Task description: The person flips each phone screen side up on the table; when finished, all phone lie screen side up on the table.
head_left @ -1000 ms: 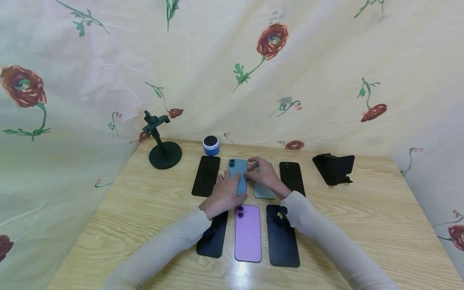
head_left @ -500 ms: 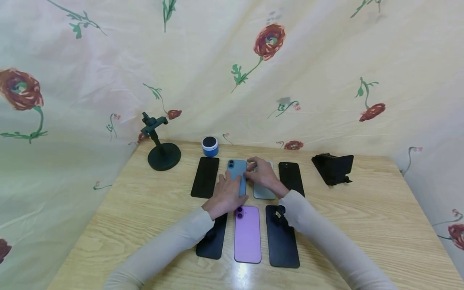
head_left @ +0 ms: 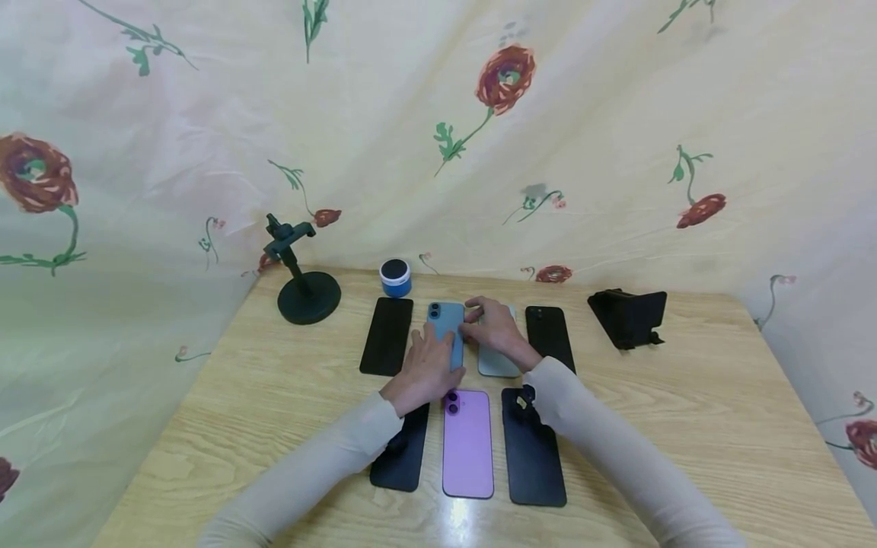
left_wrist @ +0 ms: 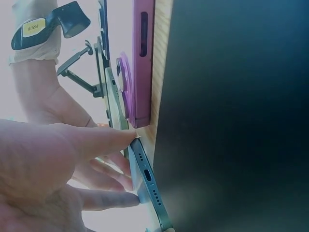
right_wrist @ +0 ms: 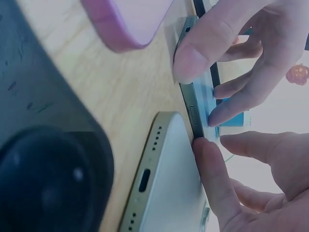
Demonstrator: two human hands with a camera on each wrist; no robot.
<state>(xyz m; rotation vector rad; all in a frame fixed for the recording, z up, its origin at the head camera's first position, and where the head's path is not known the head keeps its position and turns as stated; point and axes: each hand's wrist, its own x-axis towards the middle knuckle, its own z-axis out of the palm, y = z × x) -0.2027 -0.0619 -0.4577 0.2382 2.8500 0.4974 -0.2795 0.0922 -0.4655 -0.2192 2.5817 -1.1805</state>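
Fingers of the left hand (head_left: pixel 423 369), below frame centre, rest spread on the blue phone (head_left: pixel 445 316), while the right hand (head_left: pixel 495 327), fingers parted, touches its right edge beside the pale phone (head_left: pixel 498 365); step judged positioning, next move probably calling for light, even edge pressure.

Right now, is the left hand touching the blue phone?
Touching. In the left wrist view, the left hand has a fingertip against the back of the blue phone.

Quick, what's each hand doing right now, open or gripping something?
Left hand: open, resting on the blue phone.
Right hand: open, at that phone's side edge, seemingly touching it.
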